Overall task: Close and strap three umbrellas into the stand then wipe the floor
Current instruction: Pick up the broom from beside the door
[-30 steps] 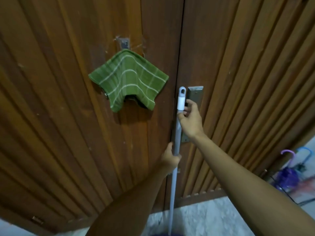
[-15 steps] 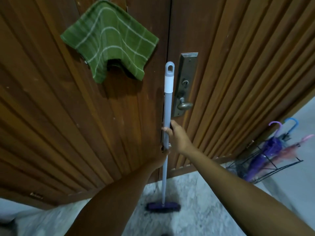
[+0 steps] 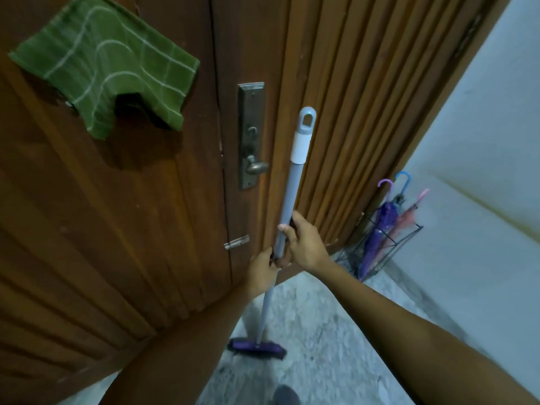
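Both hands clenching the mop handle (image 3: 287, 197), left hand (image 3: 262, 273) just below right hand (image 3: 305, 244), steadying it upright for wiping; purple mop head (image 3: 256, 347) resting on the marble floor (image 3: 327, 331). Three closed umbrellas (image 3: 385, 226) standing in the wire stand (image 3: 388, 252) beside the door (image 3: 146, 200).

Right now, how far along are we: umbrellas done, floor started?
Done, it seems: three closed umbrellas stand in the wire stand by the wall; straps too small to tell. In hand: left hand and right hand both grip the mop handle, its purple head on the floor. Left: the wiping itself.
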